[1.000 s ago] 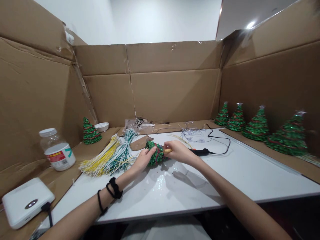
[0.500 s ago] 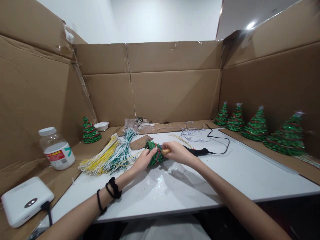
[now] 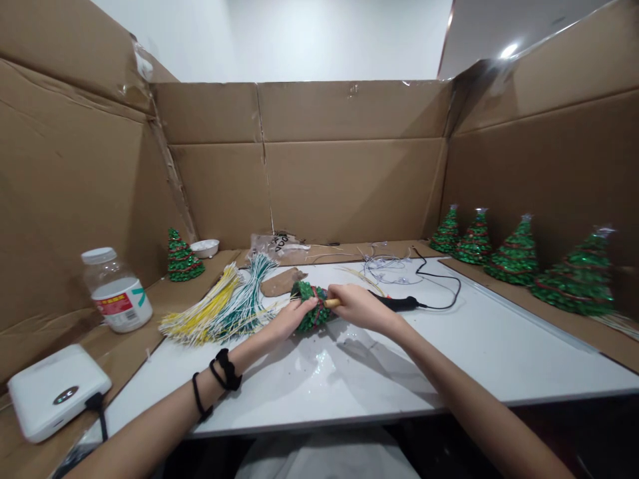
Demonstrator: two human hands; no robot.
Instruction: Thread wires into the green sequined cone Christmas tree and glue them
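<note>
A small green Christmas tree (image 3: 310,317) with a red garland lies tilted over the white board in front of me. My left hand (image 3: 295,318) is closed on its near left side, thumb along the branches. In my right hand (image 3: 352,303) is a short tool with a light wooden handle (image 3: 332,303), whose end points at the tree. The tool's working tip is hidden among the branches and fingers. Just beyond the right hand lies a black-handled corded tool (image 3: 399,304), its front part partly covered by the hand.
Bundles of yellow-white (image 3: 207,309) and green-white wires (image 3: 249,293) lie left of the hands. Several finished trees (image 3: 514,256) stand along the right wall. On the left are a plastic jar (image 3: 117,296), a white box (image 3: 60,392), a bowl (image 3: 206,248) and another tree (image 3: 182,259).
The view has shifted slightly. My left hand keeps hold of the Christmas tree, and my right hand has turned a little with the wooden-handled tool.
</note>
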